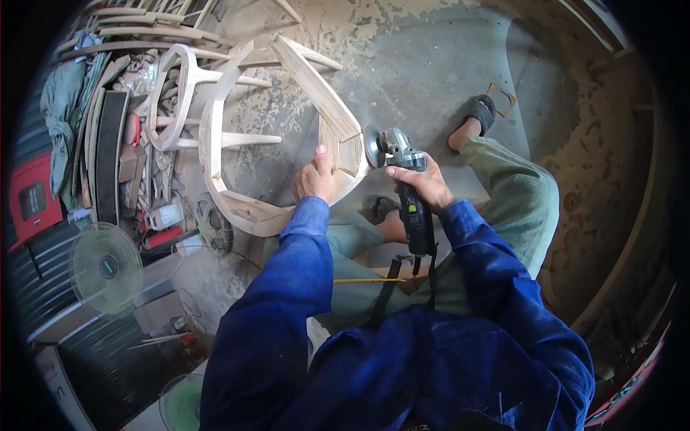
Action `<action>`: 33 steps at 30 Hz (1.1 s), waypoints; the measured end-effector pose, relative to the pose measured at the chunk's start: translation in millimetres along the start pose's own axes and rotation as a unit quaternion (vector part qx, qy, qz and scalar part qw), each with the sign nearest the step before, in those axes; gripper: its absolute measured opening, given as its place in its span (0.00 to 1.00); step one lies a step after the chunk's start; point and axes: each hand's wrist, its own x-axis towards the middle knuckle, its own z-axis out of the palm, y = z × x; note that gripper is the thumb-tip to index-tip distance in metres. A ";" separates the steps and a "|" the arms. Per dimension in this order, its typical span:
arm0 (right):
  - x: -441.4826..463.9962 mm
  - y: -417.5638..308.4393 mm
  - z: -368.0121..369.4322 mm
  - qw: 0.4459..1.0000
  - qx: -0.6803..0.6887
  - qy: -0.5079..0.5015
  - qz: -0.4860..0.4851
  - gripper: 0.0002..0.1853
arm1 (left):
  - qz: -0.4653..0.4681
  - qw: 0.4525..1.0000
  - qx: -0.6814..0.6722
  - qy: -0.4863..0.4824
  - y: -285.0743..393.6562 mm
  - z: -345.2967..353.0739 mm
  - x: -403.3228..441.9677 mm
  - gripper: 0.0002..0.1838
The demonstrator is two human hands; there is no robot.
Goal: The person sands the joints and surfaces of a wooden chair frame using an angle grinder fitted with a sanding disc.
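A: What lies around you?
B: A grey, stained floor (445, 65), with a pile of sticks (151, 31) to your far left.

A: And your frame?
B: The pale wooden frame (316, 87) is just ahead of you, slightly left, near a second frame (188, 79). A fan (108, 267) stands to your left.

A: Your hands?
B: Your right hand (431, 185) is wrapped around the grinder (413, 208). Your left hand (314, 178) is at the frame, thumb extended; its fingers are hidden, so I can't tell whether they grip.

A: The disc (372, 146)?
B: At your frame's right edge; contact is unclear.
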 end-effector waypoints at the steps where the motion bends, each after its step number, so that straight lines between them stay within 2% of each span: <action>1: 4.9 -0.9 -8.8 0.999 0.014 -0.031 0.023 0.30 | 0.004 1.000 0.003 0.000 -0.2 1.5 3.3 0.48; 2: 8.9 -0.3 -16.7 0.997 0.028 -0.062 0.045 0.29 | 0.004 1.000 0.003 -0.003 -1.3 3.1 6.2 0.48; 8: 4.6 -34.6 -16.7 0.996 -0.008 -0.088 0.021 0.29 | 0.002 1.000 -0.001 0.004 -6.0 7.7 5.1 0.49; 20: 13.6 -28.8 -19.5 0.996 -0.012 -0.077 0.053 0.32 | 0.008 1.000 -0.005 0.015 -2.7 5.4 6.7 0.49; 26: 7.7 -41.4 -15.4 0.996 -0.003 -0.078 0.035 0.36 | 0.002 1.000 0.010 0.008 -6.0 8.0 4.3 0.50; 28: 14.7 -38.7 -18.5 0.995 -0.023 -0.084 0.043 0.33 | 0.015 1.000 0.000 0.017 -3.2 7.4 4.9 0.53; 31: 21.6 -27.2 -26.8 0.995 -0.042 -0.071 0.049 0.30 | 0.008 1.000 0.018 0.012 -7.3 10.4 11.2 0.50; 33: 24.4 -28.2 -29.0 0.994 -0.033 -0.100 0.029 0.29 | 0.011 1.000 0.015 0.016 -7.6 12.5 12.6 0.50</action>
